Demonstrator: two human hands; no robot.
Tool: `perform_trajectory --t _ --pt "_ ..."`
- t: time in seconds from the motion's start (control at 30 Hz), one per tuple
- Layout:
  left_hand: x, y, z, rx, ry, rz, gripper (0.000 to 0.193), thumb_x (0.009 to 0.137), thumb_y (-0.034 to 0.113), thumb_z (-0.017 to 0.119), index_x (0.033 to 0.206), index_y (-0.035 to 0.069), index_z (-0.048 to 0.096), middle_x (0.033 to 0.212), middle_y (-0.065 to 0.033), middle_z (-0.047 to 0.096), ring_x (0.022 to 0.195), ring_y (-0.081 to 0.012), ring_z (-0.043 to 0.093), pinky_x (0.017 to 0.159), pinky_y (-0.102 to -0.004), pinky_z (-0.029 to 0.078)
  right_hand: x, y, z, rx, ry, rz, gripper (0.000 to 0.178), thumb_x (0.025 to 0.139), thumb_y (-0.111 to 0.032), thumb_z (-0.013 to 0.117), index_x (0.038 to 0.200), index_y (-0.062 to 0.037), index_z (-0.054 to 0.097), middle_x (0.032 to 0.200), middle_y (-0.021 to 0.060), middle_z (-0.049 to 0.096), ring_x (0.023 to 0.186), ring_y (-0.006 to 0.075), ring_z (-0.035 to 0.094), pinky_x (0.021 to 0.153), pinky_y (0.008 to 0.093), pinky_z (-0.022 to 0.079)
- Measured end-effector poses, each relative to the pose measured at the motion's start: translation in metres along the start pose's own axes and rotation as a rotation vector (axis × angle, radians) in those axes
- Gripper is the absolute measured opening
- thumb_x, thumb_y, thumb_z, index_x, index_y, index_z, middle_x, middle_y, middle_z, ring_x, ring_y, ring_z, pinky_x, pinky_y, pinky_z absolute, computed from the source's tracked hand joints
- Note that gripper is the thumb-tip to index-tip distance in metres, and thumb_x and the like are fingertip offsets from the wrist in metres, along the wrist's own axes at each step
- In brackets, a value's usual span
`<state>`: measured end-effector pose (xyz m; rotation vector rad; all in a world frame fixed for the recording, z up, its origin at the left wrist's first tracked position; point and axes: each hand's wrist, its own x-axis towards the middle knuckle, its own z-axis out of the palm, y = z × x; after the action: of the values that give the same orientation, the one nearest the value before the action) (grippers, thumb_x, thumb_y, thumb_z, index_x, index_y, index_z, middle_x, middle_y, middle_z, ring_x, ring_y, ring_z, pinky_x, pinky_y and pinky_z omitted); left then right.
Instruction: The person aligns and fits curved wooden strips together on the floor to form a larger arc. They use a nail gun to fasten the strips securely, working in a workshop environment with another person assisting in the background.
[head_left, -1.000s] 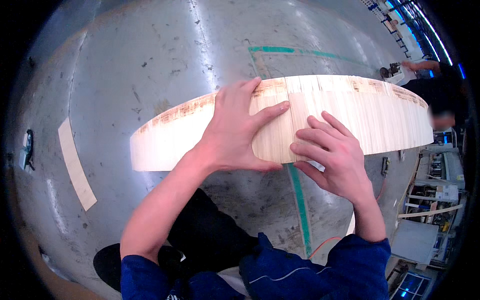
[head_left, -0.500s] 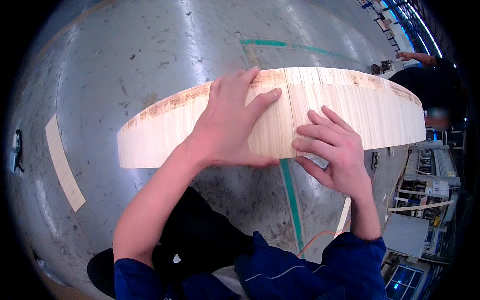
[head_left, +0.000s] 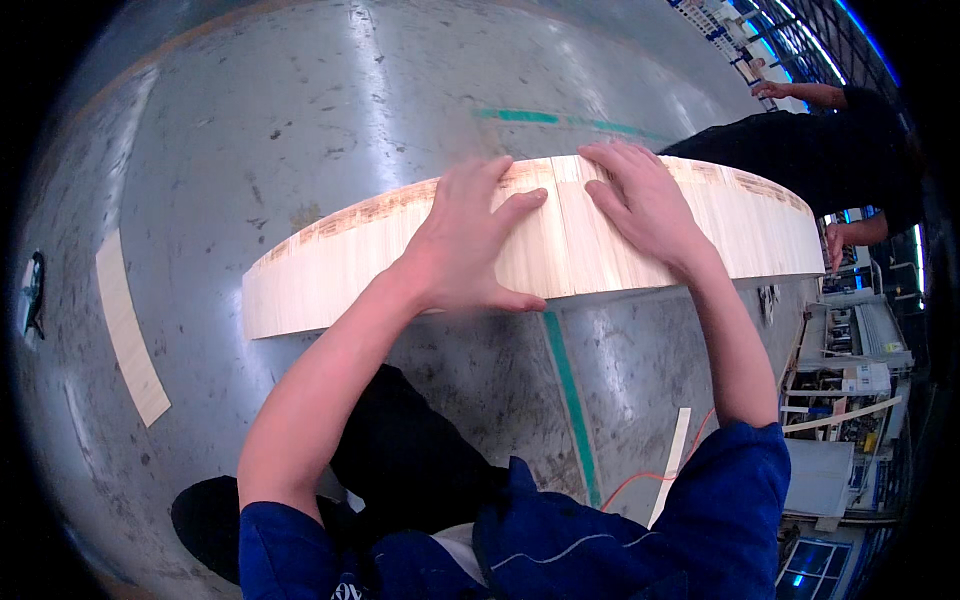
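A long pale wooden board (head_left: 350, 268) with a curved far edge lies across in front of me. Brown marks run along that edge, and a seam crosses its middle. My left hand (head_left: 455, 235) spans the board just left of the seam, fingers at the far edge and thumb by the near edge; part of this hand is blurred. To the right of the seam, my right hand (head_left: 640, 205) rests over the face, with its fingertips at the far edge and its thumb on the wood. What supports the board underneath is hidden.
A co-worker in dark clothing (head_left: 800, 145) stands beyond the board's right end. A curved wooden strip (head_left: 130, 335) lies on the grey floor at left. An orange cord (head_left: 640, 476) and a pale strip (head_left: 672, 460) lie near my right elbow. Cluttered equipment (head_left: 850, 370) fills the right.
My right hand has moved from the near edge up onto the board's face and far edge. The left hand keeps its place beside the seam. The co-worker has come closer to the board.
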<state>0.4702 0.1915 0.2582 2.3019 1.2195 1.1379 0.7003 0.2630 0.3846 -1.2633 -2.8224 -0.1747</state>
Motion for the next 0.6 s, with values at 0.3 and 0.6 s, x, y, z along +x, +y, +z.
perform_trajectory --t 0.3,0.6 --pt "-0.0018 -0.0035 -0.0019 -0.021 0.023 0.045 0.104 0.055 0.058 0.088 0.142 0.016 0.050 0.147 -0.0254 0.036 0.137 -0.0455 0.033 0.116 -0.0565 0.028 0.0010 -0.0070 0.0038 0.009 -0.019 0.013 0.037 0.096 -0.030 0.060 0.125 -0.0070 0.061 0.118 0.0130 0.064 0.117 0.0323 0.057 0.104 0.0436 0.041" --pt "0.0000 -0.0018 -0.0039 -0.016 0.040 0.060 0.099 0.061 0.063 0.085 0.139 0.010 0.055 0.148 -0.0287 0.037 0.137 -0.0474 0.035 0.117 -0.0540 0.031 0.0040 -0.0073 0.0039 0.008 -0.021 0.030 0.037 0.097 -0.030 0.059 0.125 -0.0064 0.061 0.123 0.0136 0.063 0.118 0.0337 0.057 0.104 0.0454 0.042"
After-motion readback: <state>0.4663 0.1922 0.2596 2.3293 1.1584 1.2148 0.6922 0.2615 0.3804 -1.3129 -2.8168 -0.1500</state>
